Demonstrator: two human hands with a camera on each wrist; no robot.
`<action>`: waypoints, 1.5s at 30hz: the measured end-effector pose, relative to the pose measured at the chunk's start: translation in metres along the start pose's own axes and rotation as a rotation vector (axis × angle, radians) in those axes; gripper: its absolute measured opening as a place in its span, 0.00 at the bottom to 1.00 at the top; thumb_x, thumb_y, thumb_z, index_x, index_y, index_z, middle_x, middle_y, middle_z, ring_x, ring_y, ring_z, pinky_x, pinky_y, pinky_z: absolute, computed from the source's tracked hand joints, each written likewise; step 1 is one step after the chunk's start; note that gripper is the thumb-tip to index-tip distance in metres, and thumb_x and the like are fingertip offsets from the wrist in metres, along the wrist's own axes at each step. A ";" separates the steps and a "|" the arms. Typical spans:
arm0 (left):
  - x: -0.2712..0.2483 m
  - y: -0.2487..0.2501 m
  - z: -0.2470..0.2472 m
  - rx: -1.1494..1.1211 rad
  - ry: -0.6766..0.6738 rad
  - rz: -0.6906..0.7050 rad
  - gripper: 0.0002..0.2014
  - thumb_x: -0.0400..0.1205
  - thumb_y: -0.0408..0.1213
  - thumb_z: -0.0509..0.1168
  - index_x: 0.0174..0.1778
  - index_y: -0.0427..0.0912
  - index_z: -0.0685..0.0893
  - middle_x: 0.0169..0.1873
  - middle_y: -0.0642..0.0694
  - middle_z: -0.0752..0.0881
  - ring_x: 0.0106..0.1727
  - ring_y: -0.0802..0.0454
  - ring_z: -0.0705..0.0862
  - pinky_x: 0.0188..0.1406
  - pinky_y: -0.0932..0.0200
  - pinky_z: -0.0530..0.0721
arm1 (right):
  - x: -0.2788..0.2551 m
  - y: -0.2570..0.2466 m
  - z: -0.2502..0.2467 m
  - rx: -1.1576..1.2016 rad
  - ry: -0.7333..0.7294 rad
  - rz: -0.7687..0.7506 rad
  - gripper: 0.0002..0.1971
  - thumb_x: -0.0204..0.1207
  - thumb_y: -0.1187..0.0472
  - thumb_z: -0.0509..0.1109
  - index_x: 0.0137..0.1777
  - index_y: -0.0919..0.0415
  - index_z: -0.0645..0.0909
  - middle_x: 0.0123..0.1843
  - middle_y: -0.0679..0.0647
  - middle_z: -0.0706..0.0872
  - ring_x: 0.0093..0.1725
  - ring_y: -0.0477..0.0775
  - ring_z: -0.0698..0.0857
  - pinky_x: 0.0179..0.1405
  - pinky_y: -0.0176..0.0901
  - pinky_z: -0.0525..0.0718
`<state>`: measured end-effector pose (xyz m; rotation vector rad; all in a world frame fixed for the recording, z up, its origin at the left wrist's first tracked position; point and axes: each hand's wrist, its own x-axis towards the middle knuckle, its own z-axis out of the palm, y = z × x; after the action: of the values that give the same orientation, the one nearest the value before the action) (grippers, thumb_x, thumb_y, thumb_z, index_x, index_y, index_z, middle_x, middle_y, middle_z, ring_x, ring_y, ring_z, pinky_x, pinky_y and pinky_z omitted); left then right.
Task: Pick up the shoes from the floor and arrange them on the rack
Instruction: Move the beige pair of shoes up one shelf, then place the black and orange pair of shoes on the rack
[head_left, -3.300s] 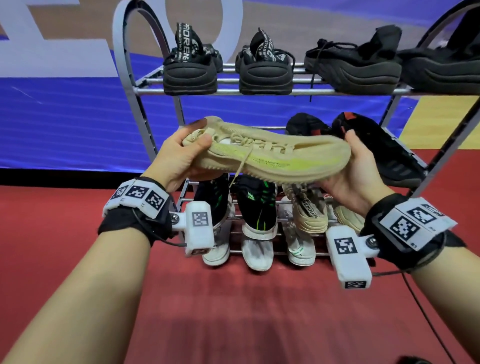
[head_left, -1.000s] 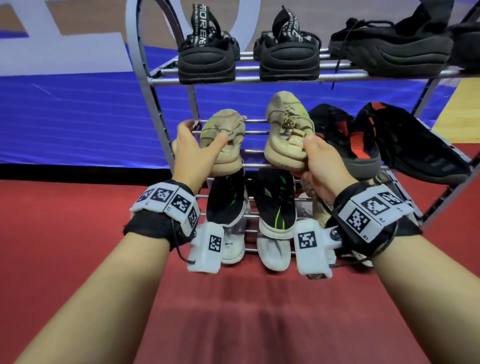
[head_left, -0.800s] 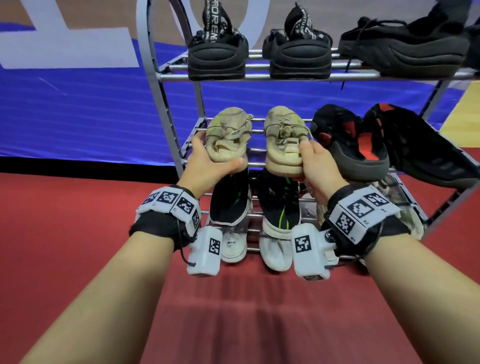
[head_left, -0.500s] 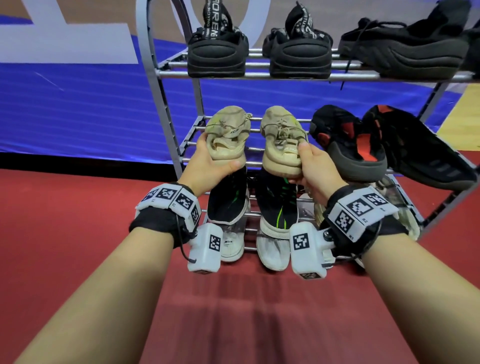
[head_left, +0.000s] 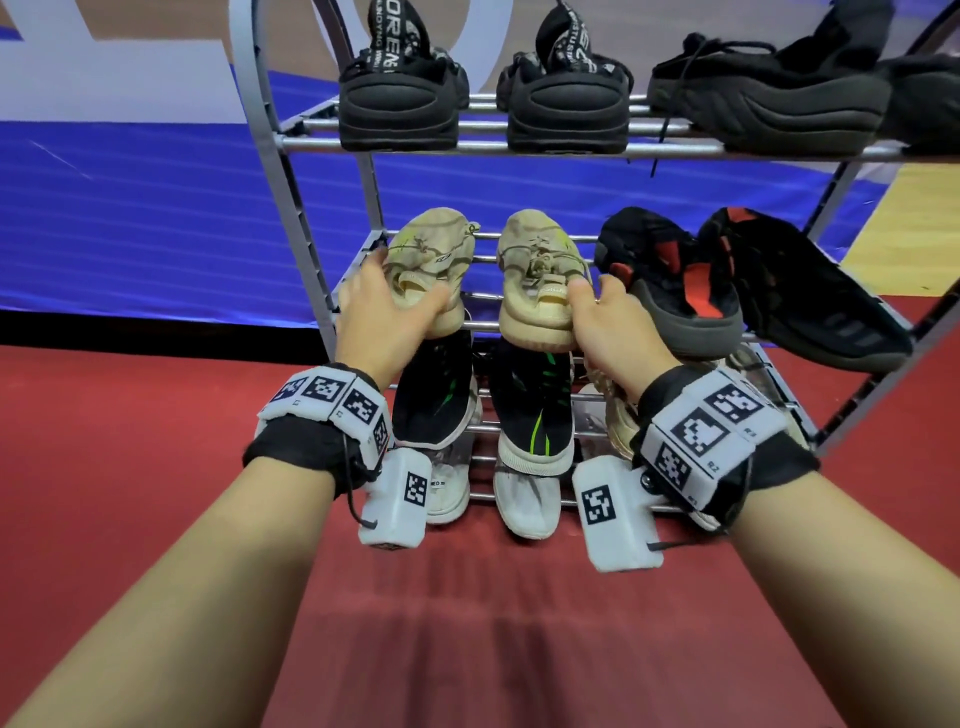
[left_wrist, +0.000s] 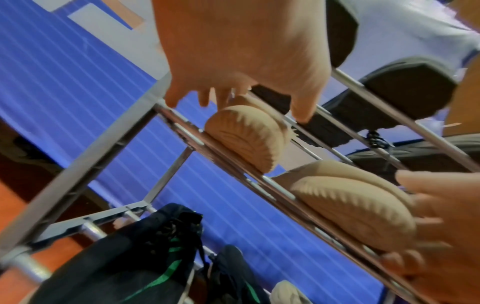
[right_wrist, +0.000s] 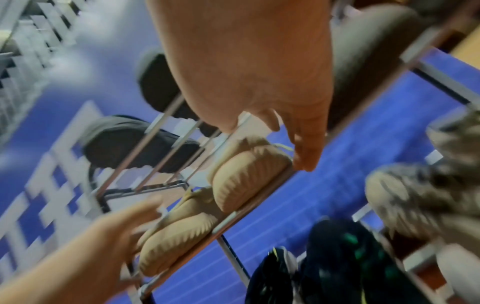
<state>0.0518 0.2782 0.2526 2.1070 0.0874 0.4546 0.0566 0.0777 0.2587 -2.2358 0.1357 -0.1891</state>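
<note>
Two beige sneakers stand side by side, heels toward me, on the middle shelf of the grey metal rack (head_left: 291, 208). My left hand (head_left: 382, 312) is behind the left sneaker (head_left: 431, 254), fingers spread loosely and thumb lying on its heel. My right hand (head_left: 602, 317) is at the right sneaker (head_left: 535, 280), thumb tip touching the heel tab. In the left wrist view the left sneaker's ribbed sole (left_wrist: 246, 139) rests on the front rail under straight fingers (left_wrist: 303, 111). The right wrist view shows the right sneaker's sole (right_wrist: 246, 179) on the rail, with straight fingers (right_wrist: 303, 156) beside it.
Black shoes (head_left: 400, 104) line the top shelf. A black-and-red pair (head_left: 675, 291) lies right of the beige pair on the middle shelf. Black-and-green shoes (head_left: 535, 410) and white shoes (head_left: 524, 499) fill the lower shelves. Red floor (head_left: 467, 623) lies in front.
The sneakers went from being held in the air to resting on the middle shelf. Both hands have loosened from gripping the heels to straight fingers.
</note>
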 end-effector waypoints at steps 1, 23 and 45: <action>0.001 0.007 0.002 0.113 0.081 0.021 0.36 0.71 0.57 0.63 0.73 0.41 0.70 0.70 0.41 0.75 0.76 0.45 0.66 0.76 0.45 0.65 | -0.004 -0.002 -0.006 -0.062 0.034 -0.065 0.23 0.86 0.52 0.52 0.71 0.68 0.70 0.69 0.67 0.76 0.69 0.66 0.75 0.62 0.49 0.72; -0.046 0.099 0.144 0.140 -0.177 0.572 0.29 0.79 0.51 0.61 0.74 0.40 0.71 0.73 0.44 0.73 0.76 0.47 0.68 0.75 0.54 0.65 | -0.021 0.102 -0.130 -0.395 0.608 -0.011 0.19 0.78 0.53 0.62 0.67 0.58 0.77 0.69 0.59 0.75 0.71 0.63 0.70 0.71 0.56 0.61; -0.054 0.096 0.175 -0.022 -0.297 0.218 0.51 0.73 0.52 0.73 0.83 0.38 0.48 0.83 0.44 0.52 0.83 0.51 0.56 0.77 0.58 0.60 | -0.006 0.135 -0.134 1.053 0.613 0.204 0.14 0.86 0.53 0.56 0.47 0.56 0.80 0.47 0.56 0.86 0.43 0.55 0.88 0.34 0.47 0.90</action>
<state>0.0525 0.0726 0.2319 2.1479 -0.3201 0.2635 0.0218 -0.1083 0.2347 -1.0576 0.4679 -0.6577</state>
